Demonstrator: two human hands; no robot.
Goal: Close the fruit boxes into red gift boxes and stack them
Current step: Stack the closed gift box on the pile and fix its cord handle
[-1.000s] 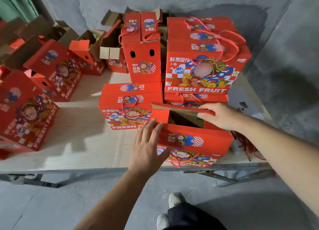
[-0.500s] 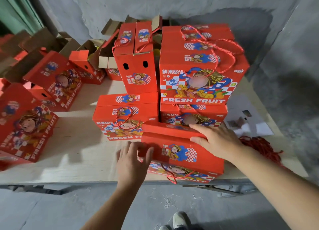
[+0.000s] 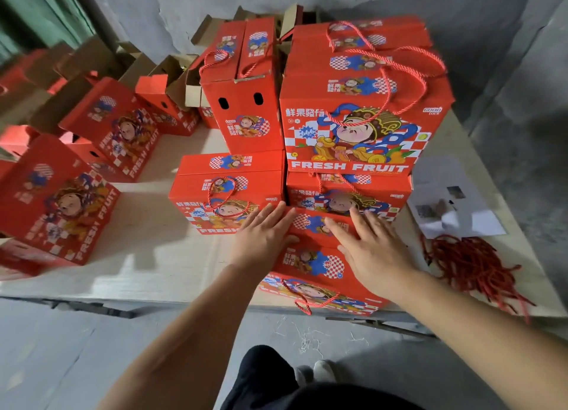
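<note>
- Two hands lie on the front gift box [image 3: 310, 260], which sits at the near edge of the table [image 3: 147, 256], its front face hanging a little over that edge.
- The left hand [image 3: 264, 237] lies flat with fingers straight on the box's left top corner, thumb pressed to the lid; it grips nothing.
- The right hand [image 3: 368, 246] is spread flat on the lid's right part, fingers straight and pointing away from the person, pressing down rather than grasping.
- The box's lid is shut; its long axis runs left to right along the table edge, slightly skewed, with the printed front and a rope handle [image 3: 304, 302] facing the person.
- Just behind the front gift box to its left stands a closed low box [image 3: 227, 191], long side also left to right.
- Directly behind it is another closed box [image 3: 347, 194], bearing a large box [image 3: 359, 114] marked FRESH FRUIT.
- Behind and left of that stack, an upright box [image 3: 242, 92] stands on its end, two slots in its face.
- Far left of the front gift box, several unclosed boxes [image 3: 120, 129] stand with flaps up; nearest the edge is a tilted box [image 3: 58, 200].
- To the right of the front gift box lie a bundle of red cords [image 3: 470, 265] and, beyond it, white paper sheets [image 3: 445, 200].
</note>
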